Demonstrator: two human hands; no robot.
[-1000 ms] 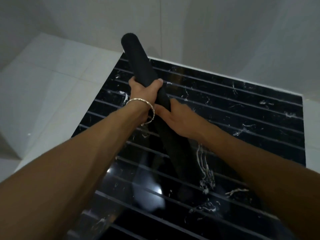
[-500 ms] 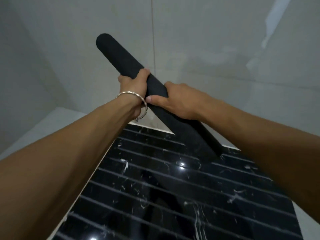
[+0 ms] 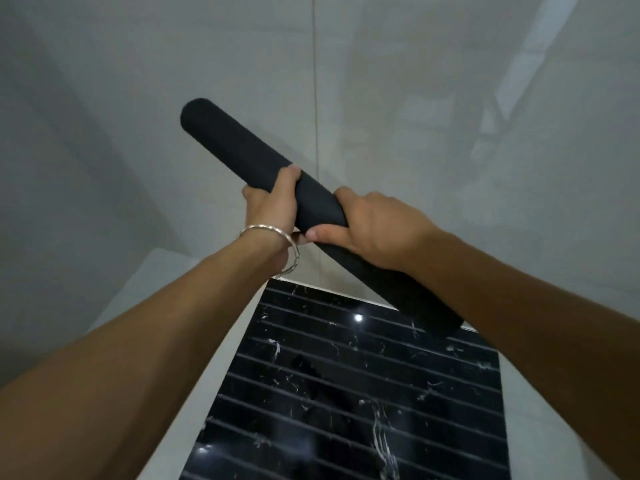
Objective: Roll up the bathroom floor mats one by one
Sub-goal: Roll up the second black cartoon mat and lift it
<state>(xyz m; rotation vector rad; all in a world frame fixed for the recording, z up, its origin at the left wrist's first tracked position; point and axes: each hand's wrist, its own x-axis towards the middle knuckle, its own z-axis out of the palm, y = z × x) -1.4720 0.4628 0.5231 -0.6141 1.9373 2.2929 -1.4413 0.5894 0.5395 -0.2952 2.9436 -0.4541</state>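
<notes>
**Rolled mat held up in both hands**

In the head view, the rolled mat [image 3: 235,147] is a tight black tube, held in the air in front of the grey tiled wall [image 3: 433,98]. It is tilted: one end points up to the left, and the other end hangs low at the right, over the far edge of the black marble floor [image 3: 346,393].

The left hand [image 3: 273,202], with a silver bracelet [image 3: 266,230] on the wrist, grips the tube near its middle, and its fingers [image 3: 250,195] are curled round it. The right hand [image 3: 377,226] grips just beside it, lower on the tube, wrapped over the top with the thumb underneath.
</notes>
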